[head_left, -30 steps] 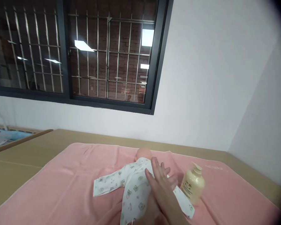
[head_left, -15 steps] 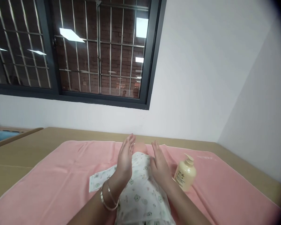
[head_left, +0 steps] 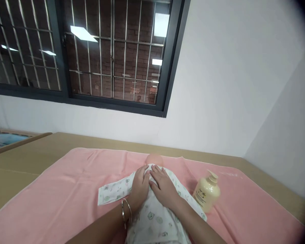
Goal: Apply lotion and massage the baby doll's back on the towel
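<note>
A baby doll lies on a pink towel (head_left: 73, 189), dressed in a white printed baby garment (head_left: 159, 218) with its sleeves spread out to both sides. Only the rounded top of the doll's head (head_left: 154, 159) shows beyond the collar; which side faces up, I cannot tell. My left hand (head_left: 140, 186), with bangles at the wrist, rests flat on the garment's upper left part. Beside it, my right hand (head_left: 165, 186) lies flat on the upper right part, fingers stretched toward the collar. Neither hand grips anything.
A pale yellow pump bottle (head_left: 207, 193) stands on the towel to the right, close to the right sleeve. Beneath the towel is a wooden tabletop (head_left: 22, 162) against a white wall. Above it is a dark-framed, barred window (head_left: 117, 54).
Both hands were raised above the garment with palms facing each other. They have come down and now lie flat on it. The camera view has shifted slightly.
</note>
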Motion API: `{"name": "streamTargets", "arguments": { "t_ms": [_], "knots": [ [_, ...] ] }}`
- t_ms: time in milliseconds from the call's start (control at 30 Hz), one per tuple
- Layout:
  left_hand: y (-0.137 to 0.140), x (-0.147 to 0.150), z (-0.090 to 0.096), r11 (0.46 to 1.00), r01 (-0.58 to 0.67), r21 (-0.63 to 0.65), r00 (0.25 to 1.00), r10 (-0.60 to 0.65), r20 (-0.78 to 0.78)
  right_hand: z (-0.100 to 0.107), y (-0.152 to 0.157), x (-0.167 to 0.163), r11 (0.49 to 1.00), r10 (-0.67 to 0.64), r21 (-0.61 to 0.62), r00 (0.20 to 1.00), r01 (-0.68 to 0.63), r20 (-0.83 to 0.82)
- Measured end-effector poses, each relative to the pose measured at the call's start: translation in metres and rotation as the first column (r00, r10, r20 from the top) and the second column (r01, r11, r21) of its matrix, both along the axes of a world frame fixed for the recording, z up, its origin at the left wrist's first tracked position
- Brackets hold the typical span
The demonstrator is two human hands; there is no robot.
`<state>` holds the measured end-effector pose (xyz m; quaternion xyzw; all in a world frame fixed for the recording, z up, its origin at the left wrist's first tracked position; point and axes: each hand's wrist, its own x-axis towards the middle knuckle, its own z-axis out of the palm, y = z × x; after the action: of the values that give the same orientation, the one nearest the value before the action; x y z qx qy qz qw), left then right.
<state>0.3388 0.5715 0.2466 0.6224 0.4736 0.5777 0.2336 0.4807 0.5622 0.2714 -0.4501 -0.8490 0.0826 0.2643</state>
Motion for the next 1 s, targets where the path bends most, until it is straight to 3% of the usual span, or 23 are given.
{"name": "streamTargets", "arguments": {
  "t_ms": [200,333,433,600,700,800,1000],
  "knots": [
    [-0.001,-0.005,-0.009,0.999,-0.034,-0.015,0.997,0.033,-0.065,-0.003,0.002,0.006,0.988,-0.144,-0.04,0.986,0.147,0.079],
    [-0.005,-0.004,-0.005,0.999,-0.02,-0.041,0.998,0.018,-0.052,0.002,-0.007,0.001,0.935,-0.325,-0.086,0.929,0.343,0.176],
    [-0.007,-0.003,-0.002,0.999,0.009,-0.039,0.999,-0.01,-0.03,0.003,-0.02,-0.005,0.912,-0.374,-0.077,0.893,0.404,0.252],
    [-0.008,-0.003,-0.003,1.0,0.013,-0.02,1.0,-0.013,-0.004,0.0,-0.037,-0.014,0.959,-0.282,0.037,0.931,0.281,0.232],
    [-0.008,-0.003,-0.005,1.0,0.028,0.002,0.999,-0.028,0.028,0.002,-0.033,-0.013,0.995,-0.081,0.066,0.977,0.069,0.198],
    [-0.008,-0.002,-0.006,0.999,0.033,0.011,0.998,-0.033,0.044,0.006,-0.019,-0.005,0.996,0.072,0.043,0.985,-0.08,0.159],
    [-0.009,-0.002,-0.003,1.0,0.028,0.008,1.0,-0.028,-0.005,0.001,0.003,0.011,0.996,-0.088,-0.027,0.993,0.091,0.076]
  ]
}}
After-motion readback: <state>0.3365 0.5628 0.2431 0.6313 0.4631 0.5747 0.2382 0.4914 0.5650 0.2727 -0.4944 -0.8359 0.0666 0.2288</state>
